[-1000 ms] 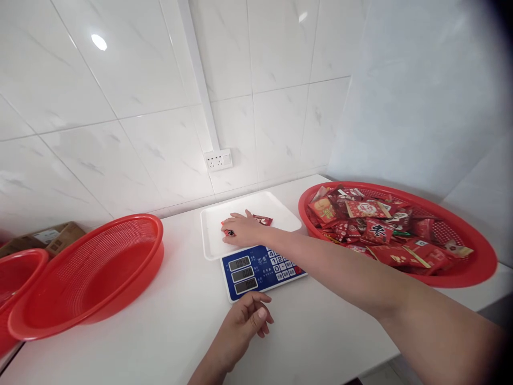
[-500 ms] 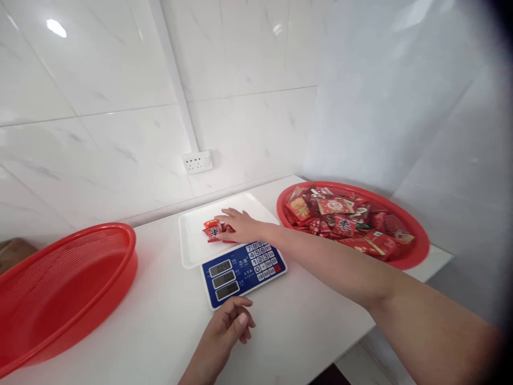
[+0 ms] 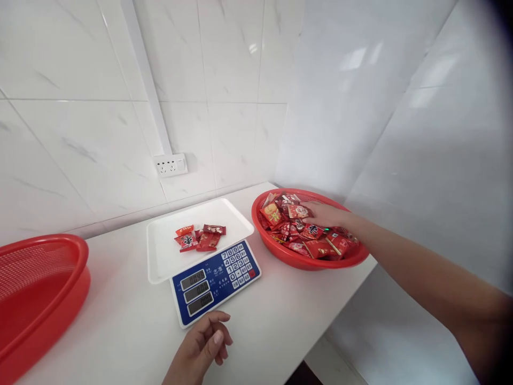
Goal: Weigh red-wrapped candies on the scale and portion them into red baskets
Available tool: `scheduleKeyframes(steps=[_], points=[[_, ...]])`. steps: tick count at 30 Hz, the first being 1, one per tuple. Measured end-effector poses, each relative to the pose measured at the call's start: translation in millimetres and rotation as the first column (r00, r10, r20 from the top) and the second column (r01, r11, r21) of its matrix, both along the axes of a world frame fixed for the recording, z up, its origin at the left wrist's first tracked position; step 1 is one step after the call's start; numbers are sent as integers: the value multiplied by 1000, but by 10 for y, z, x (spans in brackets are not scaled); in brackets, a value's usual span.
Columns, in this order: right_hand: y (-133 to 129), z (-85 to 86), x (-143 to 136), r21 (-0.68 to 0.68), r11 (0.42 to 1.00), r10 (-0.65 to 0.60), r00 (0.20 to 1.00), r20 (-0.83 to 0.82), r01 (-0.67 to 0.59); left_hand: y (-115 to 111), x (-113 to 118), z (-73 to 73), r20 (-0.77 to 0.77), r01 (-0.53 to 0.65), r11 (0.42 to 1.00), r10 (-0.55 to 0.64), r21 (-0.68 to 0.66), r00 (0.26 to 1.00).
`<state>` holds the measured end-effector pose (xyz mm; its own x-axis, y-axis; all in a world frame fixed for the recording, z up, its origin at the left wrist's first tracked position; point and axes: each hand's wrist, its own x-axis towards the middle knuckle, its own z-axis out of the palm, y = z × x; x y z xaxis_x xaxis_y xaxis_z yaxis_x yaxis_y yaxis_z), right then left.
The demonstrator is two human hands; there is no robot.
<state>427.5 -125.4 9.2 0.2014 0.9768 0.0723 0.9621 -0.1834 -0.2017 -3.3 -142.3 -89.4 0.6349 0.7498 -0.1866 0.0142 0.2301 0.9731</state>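
Observation:
My right hand (image 3: 325, 213) is in the red basket (image 3: 276, 247) on the right, fingers stretched over the heap of red snack packets (image 3: 316, 231). Its fingertips touch a packet (image 3: 300, 212) with a pale round print, and the thumb is apart from the fingers. On the white tray (image 3: 162, 259) of the digital scale (image 3: 216, 278) lie several small red packets (image 3: 207, 239). My left hand (image 3: 203, 342) hovers in front of the scale's near edge, fingers loosely bent and apart, holding nothing.
Another red basket (image 3: 48, 315) stands at the left edge of the white table (image 3: 276, 310). A tiled wall with a power socket (image 3: 171, 165) rises behind the scale. The table's right edge runs past the right basket.
My right hand has left the packets on the scale tray and moved right into the basket. The packets stay on the tray. The view has turned to the right.

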Motion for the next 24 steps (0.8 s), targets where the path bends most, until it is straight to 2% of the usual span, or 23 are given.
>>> scheduleKeyframes(steps=[3,5,7,9,13,15,19,24], points=[[-135,-19,53,-72,997,-40,996,-82,34,1,6,24,-30,-16,1000,16,8,999],[-180,11,41,-109,994,1,988,-156,-19,-4,9,51,-47,-24,1000,25,11,999],[-190,44,41,-113,991,45,974,-220,-71,-11,12,75,-59,-30,999,30,12,998],[-162,53,76,-77,995,39,969,-245,-60,-13,15,86,-69,-35,999,36,16,997],[-50,-33,195,25,996,-77,979,-190,83,1,14,68,-66,-47,998,49,30,997],[-4,-101,217,45,993,-102,982,-161,111,12,11,52,-60,-51,998,53,27,997],[28,-164,142,48,994,-87,987,-134,94,18,7,35,-46,-47,999,48,21,998],[27,-51,-21,54,997,-43,988,-147,51,16,11,26,-49,-39,999,40,13,998]])
